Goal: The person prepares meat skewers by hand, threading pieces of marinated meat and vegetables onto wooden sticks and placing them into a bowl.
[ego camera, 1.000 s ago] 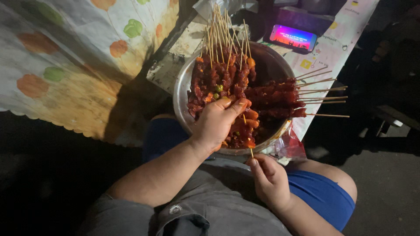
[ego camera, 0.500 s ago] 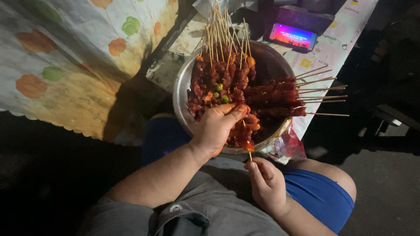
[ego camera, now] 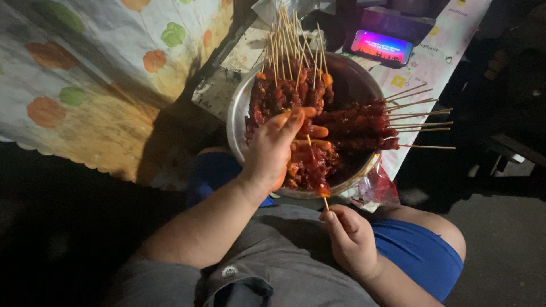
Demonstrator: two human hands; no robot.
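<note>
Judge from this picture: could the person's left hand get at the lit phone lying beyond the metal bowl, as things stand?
Probably yes, with a stretch. The left hand rests on the meat in the metal bowl, and the phone lies just past the far rim, uncovered. The upright skewer sticks stand near that path.

Table (ego camera: 438, 68) w/ pale printed cover, top right. On it: lit smartphone (ego camera: 381, 46), screen up, near far edge. Big round metal bowl (ego camera: 238, 122) of skewers sits at table's near edge, partly over person's lap. Red plastic wrapper (ego camera: 376, 187) under bowl rim.
</note>
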